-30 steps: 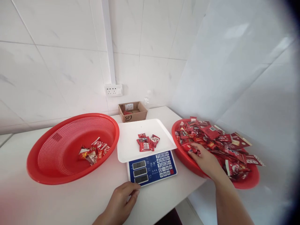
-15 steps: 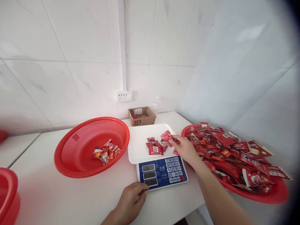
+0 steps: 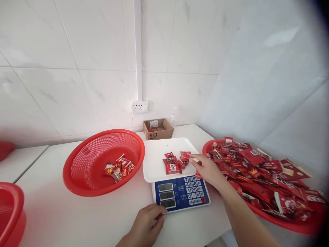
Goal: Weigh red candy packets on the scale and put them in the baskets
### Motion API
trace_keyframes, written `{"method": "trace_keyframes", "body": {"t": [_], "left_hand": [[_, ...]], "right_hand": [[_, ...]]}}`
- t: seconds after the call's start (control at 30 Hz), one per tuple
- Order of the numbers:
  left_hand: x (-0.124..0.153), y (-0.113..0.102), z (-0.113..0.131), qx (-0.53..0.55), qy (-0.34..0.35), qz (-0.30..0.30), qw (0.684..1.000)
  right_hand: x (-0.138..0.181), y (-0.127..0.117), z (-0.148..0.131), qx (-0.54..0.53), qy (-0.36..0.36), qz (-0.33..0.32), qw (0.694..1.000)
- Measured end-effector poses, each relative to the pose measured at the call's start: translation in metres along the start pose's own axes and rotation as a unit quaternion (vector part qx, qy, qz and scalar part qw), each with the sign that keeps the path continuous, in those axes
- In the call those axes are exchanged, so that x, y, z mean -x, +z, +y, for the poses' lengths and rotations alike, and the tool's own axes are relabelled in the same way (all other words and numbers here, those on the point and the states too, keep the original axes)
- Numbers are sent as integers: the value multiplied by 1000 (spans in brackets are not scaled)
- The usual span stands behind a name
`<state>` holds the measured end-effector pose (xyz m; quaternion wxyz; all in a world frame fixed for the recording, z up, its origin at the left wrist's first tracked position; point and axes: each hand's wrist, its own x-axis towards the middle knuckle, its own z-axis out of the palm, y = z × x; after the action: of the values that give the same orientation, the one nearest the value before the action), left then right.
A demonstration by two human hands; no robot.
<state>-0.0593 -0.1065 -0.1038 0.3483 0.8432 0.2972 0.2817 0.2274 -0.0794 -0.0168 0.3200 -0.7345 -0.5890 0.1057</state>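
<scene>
A white-topped weighing scale (image 3: 181, 193) with a blue keypad panel stands on the table. Several red snack packets (image 3: 172, 168) lie on its white tray (image 3: 156, 161). My right hand (image 3: 209, 169) is over the tray's right side, its index fingertip at the edge of a small red packet (image 3: 185, 156) resting on the others. Another red packet (image 3: 197, 174) shows under that hand, apparently in its curled fingers; the hand hides most of it. At the scale's front left corner, my left hand (image 3: 149, 223) pinches the edge between thumb and index finger.
A red basket (image 3: 74, 171) with several packets stands left of the scale. On the right, a red basket (image 3: 282, 223) is heaped with packets. Behind are an open cardboard box (image 3: 161, 133) and a clear plastic bottle (image 3: 175, 115). Another red basket (image 3: 15, 199) is at far left.
My right hand has lowered the small red packet onto the pile, and its fingertips have drawn back slightly right. The left hand stays at the scale. The view has shifted slightly left.
</scene>
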Motion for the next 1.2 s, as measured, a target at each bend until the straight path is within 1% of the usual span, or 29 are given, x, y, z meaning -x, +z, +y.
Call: {"method": "trace_keyframes", "body": {"t": [0.1,0.2,0.37,0.47,0.53,0.6,0.7,0.8,0.83,0.87,0.9,0.93,0.97,1.0,1.1,1.13,1.17,1.2], "left_hand": [[0,0,1,5,1,-8,1000],[0,0,1,2,0,-7,1000],[-1,0,-1,4,-12,1,1000],[-1,1,-2,6,-12,4,1000],[-1,1,-2,7,-11,2,1000],[-1,0,-2,8,-12,-2,1000],[-1,-2,0,11,-13,-3,1000],[-1,-3,2,14,-14,-1,1000],[-1,-4,3,14,-12,1,1000],[-1,-4,3,16,-10,1,1000],[-1,-4,3,18,-8,2,1000],[-1,-4,3,20,-6,2,1000],[-1,-4,3,22,-5,0,1000],[-1,-4,3,24,-5,-1,1000],[-1,-4,4,23,-7,-5,1000],[-1,-4,4,21,-9,-7,1000],[-1,-4,4,18,-11,-9,1000],[-1,-4,4,16,-13,-10,1000]], "right_hand": [[2,1,2,-1,-2,-5,1000],[0,8,-3,-10,1,-10,1000],[-3,18,-15,-57,-25,-48,997],[-1,17,-17,-73,-33,-58,995],[3,13,-16,-75,-31,-46,996],[9,6,-12,-67,-24,-17,997],[24,-10,-1,-38,7,83,996],[40,-32,18,26,32,216,975],[45,-39,26,65,38,248,966],[50,-46,34,114,49,262,957],[53,-52,42,167,66,258,949],[56,-56,51,216,89,234,944],[58,-59,59,254,115,196,940],[59,-60,67,274,141,143,941],[59,-58,83,247,206,-13,947],[58,-57,86,230,216,-45,948],[57,-56,88,218,218,-61,949],[56,-55,89,215,213,-63,951]]}}
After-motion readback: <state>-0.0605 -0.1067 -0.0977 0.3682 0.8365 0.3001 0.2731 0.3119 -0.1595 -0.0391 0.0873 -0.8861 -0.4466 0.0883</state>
